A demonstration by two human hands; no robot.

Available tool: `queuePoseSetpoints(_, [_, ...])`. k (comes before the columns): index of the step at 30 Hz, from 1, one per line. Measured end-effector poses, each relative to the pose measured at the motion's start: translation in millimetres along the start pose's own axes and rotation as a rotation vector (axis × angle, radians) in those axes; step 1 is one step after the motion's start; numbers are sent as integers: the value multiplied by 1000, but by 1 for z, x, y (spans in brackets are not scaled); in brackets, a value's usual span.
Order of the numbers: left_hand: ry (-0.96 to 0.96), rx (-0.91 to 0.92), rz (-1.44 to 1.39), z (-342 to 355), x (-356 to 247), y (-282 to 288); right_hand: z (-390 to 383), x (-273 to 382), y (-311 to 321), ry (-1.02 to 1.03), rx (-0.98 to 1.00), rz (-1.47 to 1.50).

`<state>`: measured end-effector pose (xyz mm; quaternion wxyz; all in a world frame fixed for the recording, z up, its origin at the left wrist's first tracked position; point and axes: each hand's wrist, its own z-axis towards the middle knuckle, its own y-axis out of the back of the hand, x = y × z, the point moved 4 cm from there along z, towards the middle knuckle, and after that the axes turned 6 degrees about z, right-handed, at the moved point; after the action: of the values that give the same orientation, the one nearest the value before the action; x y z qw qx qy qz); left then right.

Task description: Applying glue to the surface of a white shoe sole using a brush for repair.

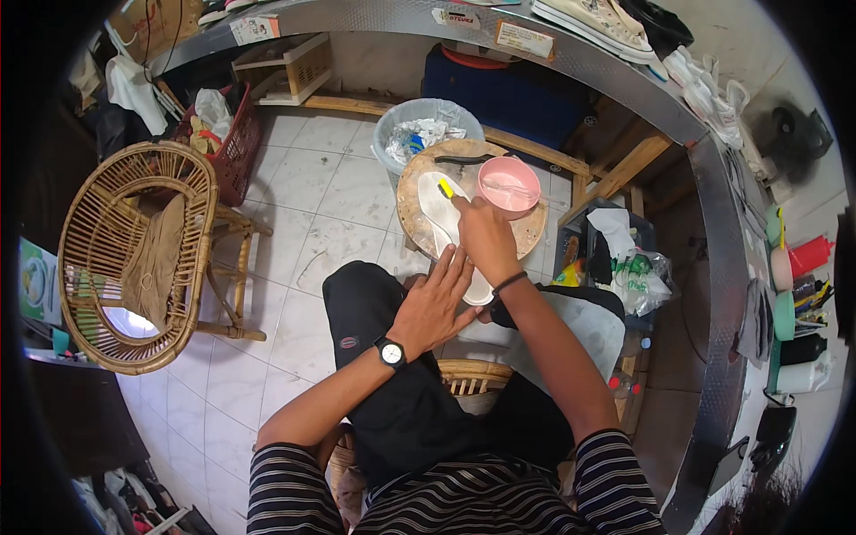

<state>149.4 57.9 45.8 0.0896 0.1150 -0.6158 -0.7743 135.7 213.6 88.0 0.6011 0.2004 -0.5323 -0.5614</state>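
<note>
A white shoe sole [440, 210] lies lengthwise on a round wooden stool top [412, 183], its near end reaching over the edge toward my lap. My left hand [434, 299] rests flat on the sole's near half, fingers stretched out and close together. In my right hand [486, 234] is a small brush with a yellow head [446, 188], its tip against the far part of the sole. My fingers hide most of its handle. Beside it stands a pink bowl [509, 185] with something clear inside, too indistinct to name. A black-handled tool [468, 160] lies behind the sole.
A lined waste bin [392, 143] with crumpled paper touches the stool's far side. To the left stands a rattan chair [201, 205] with brown cloth on it, near a red basket [236, 156]. A metal-edged counter [374, 16] with shoes curves around the back and right, above a crate [646, 234].
</note>
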Motion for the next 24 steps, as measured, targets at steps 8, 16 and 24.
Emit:
queuePoseSetpoints(8, [-19,-11,-25,0,-1,-2,19,9,-5,-37,117,-21])
queuePoseSetpoints(16, [-30,-49,8,-1,0,2,-28,-18,15,106,256,130])
queuePoseSetpoints(24, [-10,-79,15,-2,-5,2,26,-57,105,-95,224,-131])
